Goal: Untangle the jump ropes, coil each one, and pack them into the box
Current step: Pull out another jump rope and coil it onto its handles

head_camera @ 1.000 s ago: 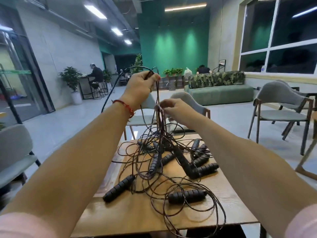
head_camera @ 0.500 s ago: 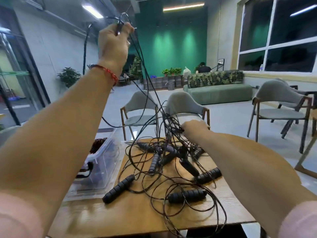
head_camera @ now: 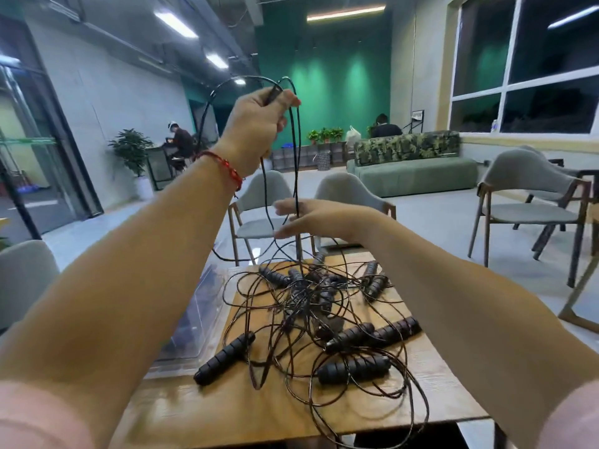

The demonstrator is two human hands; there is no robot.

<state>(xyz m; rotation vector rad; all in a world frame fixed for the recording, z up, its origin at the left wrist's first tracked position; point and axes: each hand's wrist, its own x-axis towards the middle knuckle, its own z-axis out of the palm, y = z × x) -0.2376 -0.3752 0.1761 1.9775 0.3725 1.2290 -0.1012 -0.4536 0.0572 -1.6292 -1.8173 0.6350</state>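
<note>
- The tangled jump ropes (head_camera: 311, 306) lie heaped on the wooden table (head_camera: 194, 416). Black ribbed handles are scattered through them, and one loop spills over the near edge.
- The clear plastic box (head_camera: 194, 325) sits at the table's left, mostly hidden behind the left forearm.
- The right hand (head_camera: 311, 218), fingers extended, touches the hanging cord (head_camera: 295, 157); blur hides any pinch. It should slide down, feeling for snags.
- The left hand (head_camera: 256, 124), raised farthest, grips a cord loop; a slow lift avoids tightening knots.
</note>
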